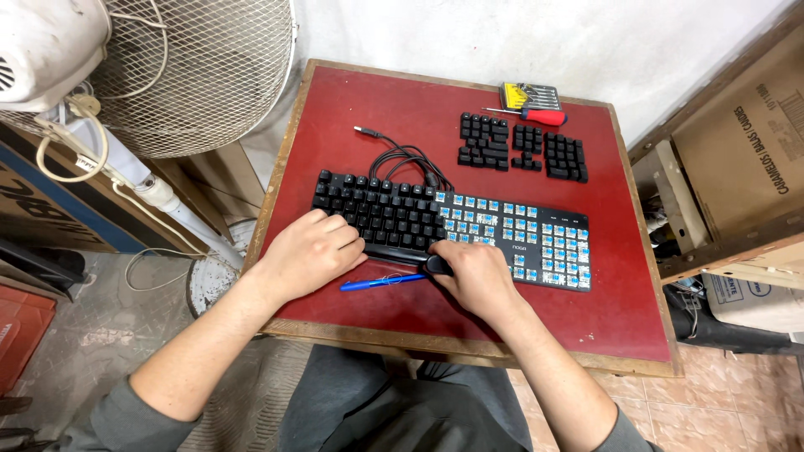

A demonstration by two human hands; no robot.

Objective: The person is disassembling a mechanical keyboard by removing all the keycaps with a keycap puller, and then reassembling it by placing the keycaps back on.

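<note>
So there's a black keyboard [452, 230] lying across the middle of a small red counter [352, 109], and it's half stripped: the left part has its black caps on, the right part is bare blue switches. The left hand [306, 251] sits on the lower left corner of the keyboard, fingers curled down onto the caps, not really gripping anything, just pressing there. The right hand [479, 274] is at the front edge around the middle, and its fingers are pinched on a long black keycap [435, 265], looks like the space bar, right at the keyboard's front rim. Can't tell if that cap is seated or loose.

A blue pen [381, 282] lies on the counter just in front of the keyboard, between the two hands, with a thin bit of wire near it. The keyboard's cable [402, 155] is coiled behind it, plug end pointing up-left. Further back on the right are the pulled keycaps [523, 146], laid out in neat black blocks, and behind those a small screwdriver set [523, 94] with a red-handled screwdriver [540, 116] lying across it.

Off the left side stands a big white fan [167, 75], and cardboard boxes [745, 142] lean on the right.
</note>
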